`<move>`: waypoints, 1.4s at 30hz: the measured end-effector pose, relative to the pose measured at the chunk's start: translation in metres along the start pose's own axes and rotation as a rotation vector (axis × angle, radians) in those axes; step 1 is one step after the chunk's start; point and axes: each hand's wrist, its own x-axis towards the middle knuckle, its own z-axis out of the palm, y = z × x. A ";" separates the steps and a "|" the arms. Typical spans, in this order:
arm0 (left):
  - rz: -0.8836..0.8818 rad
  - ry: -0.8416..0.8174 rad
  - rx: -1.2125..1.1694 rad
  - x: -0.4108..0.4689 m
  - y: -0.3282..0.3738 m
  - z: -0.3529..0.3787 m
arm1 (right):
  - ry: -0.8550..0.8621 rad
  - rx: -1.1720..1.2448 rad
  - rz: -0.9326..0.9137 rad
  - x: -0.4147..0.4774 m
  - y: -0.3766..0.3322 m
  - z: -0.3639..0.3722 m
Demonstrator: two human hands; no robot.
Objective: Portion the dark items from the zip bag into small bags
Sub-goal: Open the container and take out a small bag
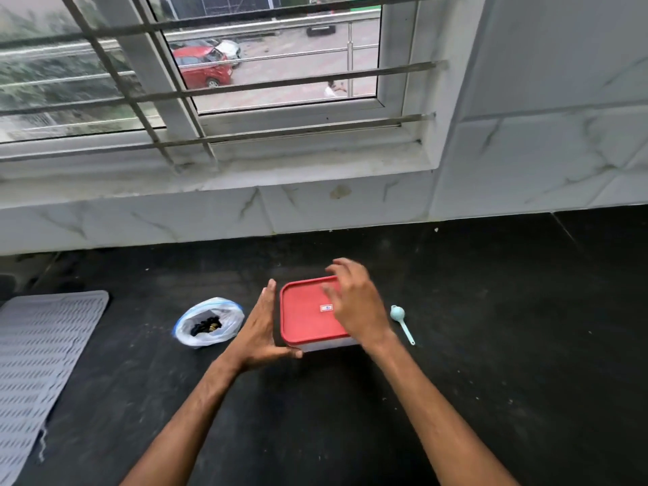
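A clear zip bag [209, 322] with a blue seal stands open on the black counter [491, 345], dark items visible inside. Right of it sits a clear plastic box with a red lid [306, 315]. My left hand [261, 329] lies flat against the box's left side, fingers straight, thumb at its near corner. My right hand [356, 303] hovers over the lid's right part with fingers loosely curved and blurred, holding nothing. A small pale-blue scoop [401, 322] lies just right of the box. No small bags are visible.
A grey ribbed mat [38, 363] covers the counter's left end. A white tiled wall and a barred window ledge [245, 170] run along the back. Bare black counter stretches to the right and toward me.
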 end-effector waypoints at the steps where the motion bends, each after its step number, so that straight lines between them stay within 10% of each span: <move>1: -0.026 -0.021 -0.050 0.000 -0.006 0.002 | -0.107 -0.010 -0.052 0.001 -0.016 0.009; 6: -0.004 -0.031 -0.247 0.006 -0.014 0.018 | -0.544 -0.260 -0.017 -0.017 -0.046 0.063; 19: -0.021 0.055 -0.099 0.010 -0.016 0.034 | -0.574 -0.396 -0.046 -0.027 -0.044 0.081; 29: -0.017 0.036 -0.100 0.013 -0.017 0.024 | -0.611 0.011 0.215 -0.004 -0.063 0.050; 42: -0.066 -0.153 -0.135 0.007 -0.012 0.003 | 0.539 0.455 0.501 0.070 -0.027 -0.070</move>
